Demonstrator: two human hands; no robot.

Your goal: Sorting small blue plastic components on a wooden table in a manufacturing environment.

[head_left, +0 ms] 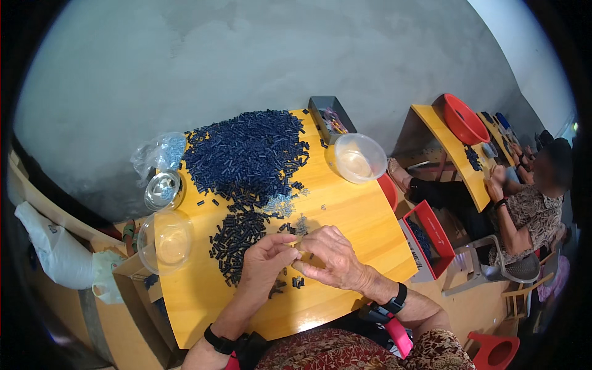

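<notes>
Both hands meet above the near part of the yellow table (345, 216), fingertips almost touching. My left hand (266, 266) is closed in a pinch, with thumb and forefinger together. Opposite it, my right hand (330, 258) is also closed, its fingertips bent toward the left thumb. Whatever small piece lies between them is too tiny and covered to name. A small heap of short dark blue pieces (237, 240) lies beside my left hand. Just beyond the fingers are small clear pieces (301, 224). A few dark pieces (298, 282) rest below my right hand.
A large dark blue pile (243, 154) covers the table's far left. Around the edges stand a clear tub (361, 159), a grey tray (325, 106), a clear bowl (163, 190) and a round clear container (165, 242). At right, a person (524, 216) sits by another table with a red basin (465, 120).
</notes>
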